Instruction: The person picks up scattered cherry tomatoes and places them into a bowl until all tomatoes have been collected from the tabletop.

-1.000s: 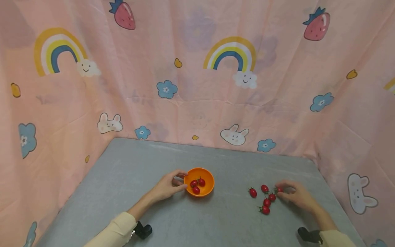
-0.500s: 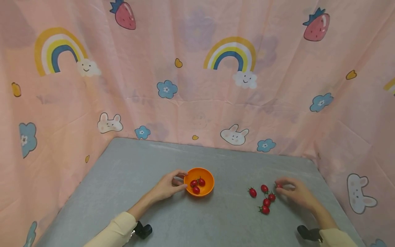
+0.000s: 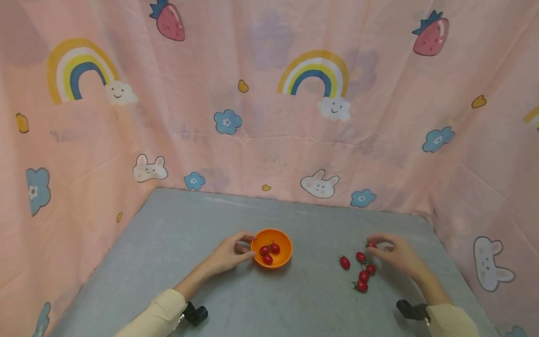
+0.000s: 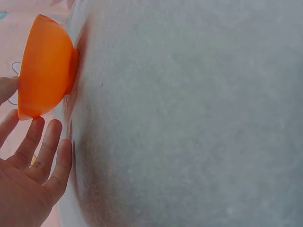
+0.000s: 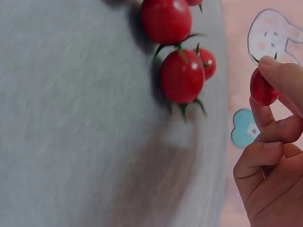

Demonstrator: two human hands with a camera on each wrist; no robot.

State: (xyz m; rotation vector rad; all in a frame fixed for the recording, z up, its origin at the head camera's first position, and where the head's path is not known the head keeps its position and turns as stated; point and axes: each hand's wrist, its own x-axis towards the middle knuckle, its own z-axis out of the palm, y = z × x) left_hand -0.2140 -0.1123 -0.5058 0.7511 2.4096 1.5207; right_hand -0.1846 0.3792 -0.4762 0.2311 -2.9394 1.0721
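An orange bowl [image 3: 284,239] stands on the grey table with three cherry tomatoes [image 3: 267,260] inside. My left hand [image 3: 227,255] holds its left side, thumb and fingertips at the rim. Seen from the left wrist, the bowl's outer wall [image 4: 47,66] meets the fingertips, while the other fingers spread below. Over on the right, my right hand [image 3: 400,257] pinches a red cherry tomato [image 5: 263,89] between thumb and index finger, raised above the table. Beneath and left of that hand lie several more cherry tomatoes [image 3: 364,276] with green stems.
The grey table [image 3: 202,215] has a pink printed curtain [image 3: 269,154] behind it and at both sides. One tomato [image 3: 344,262] lies a little left of the loose group. A black wrist device [image 3: 195,314] sits at the left cuff.
My right hand has lifted the pinched cherry tomato off the table and moved it up and to the left. The left hand and the bowl have stayed in place.
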